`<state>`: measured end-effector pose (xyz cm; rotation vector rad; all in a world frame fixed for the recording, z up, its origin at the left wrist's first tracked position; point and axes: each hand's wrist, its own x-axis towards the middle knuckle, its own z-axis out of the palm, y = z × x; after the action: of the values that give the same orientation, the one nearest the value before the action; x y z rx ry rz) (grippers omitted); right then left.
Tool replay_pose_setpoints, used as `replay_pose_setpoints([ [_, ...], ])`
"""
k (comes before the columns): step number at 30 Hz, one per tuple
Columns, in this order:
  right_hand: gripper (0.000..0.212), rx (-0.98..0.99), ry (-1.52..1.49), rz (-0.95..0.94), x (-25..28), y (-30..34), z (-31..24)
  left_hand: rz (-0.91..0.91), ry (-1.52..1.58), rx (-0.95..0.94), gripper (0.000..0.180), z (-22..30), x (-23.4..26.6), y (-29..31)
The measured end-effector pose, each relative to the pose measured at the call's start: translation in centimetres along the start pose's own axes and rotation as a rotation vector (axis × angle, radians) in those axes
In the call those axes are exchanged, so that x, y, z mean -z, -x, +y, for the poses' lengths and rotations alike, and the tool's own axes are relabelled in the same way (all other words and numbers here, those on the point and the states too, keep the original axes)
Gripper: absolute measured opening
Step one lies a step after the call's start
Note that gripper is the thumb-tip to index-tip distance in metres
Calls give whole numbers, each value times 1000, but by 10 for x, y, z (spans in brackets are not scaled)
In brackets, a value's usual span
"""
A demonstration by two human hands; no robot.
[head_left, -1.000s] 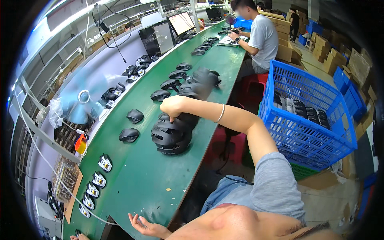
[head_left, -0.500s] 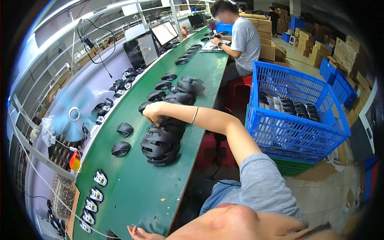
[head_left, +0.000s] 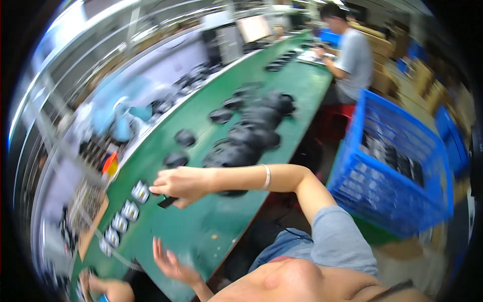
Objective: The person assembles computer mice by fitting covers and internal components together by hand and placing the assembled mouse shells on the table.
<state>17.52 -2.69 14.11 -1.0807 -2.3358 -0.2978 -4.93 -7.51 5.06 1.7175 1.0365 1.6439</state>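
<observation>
Two hands over a long green workbench (head_left: pixel 211 221) that runs away toward the far end of a factory room, and the whole view is smeared with blur. The right hand (head_left: pixel 183 183) reaches out across the bench, a pale bracelet (head_left: pixel 267 176) on its wrist, fingers pinched on a small dark flat piece (head_left: pixel 167 202) that sits just under them, close above the green surface. The left hand (head_left: pixel 173 264) is down at the near edge of the bench, fingers spread and loose, gripping nothing. Just beyond the right forearm lies a row of black helmets (head_left: pixel 251 136), one behind another up the bench, with smaller dark pads (head_left: pixel 184 137) beside them. Along the left edge, a line of small white labels (head_left: pixel 130 210) (too blurred to tell more). On the right, off the bench, stands a big blue plastic crate (head_left: pixel 397 166) with dark items inside. At the far end another person in a grey shirt (head_left: pixel 352 55) sits working at the same bench, monitors (head_left: pixel 254 27) and cardboard boxes behind.
</observation>
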Motion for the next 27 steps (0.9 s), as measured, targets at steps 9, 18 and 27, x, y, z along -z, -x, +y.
replay_pose_setpoints([
  [9,60,-45,-479,354,-83,-3,-41,114,196,107,15,-9,-18,-29],
  [18,48,-69,-503,407,-95,19,-55,133,298,208,9,-27,-35,-24],
  [27,51,-65,-380,388,-84,16,-51,159,279,179,10,-20,-36,-47],
])
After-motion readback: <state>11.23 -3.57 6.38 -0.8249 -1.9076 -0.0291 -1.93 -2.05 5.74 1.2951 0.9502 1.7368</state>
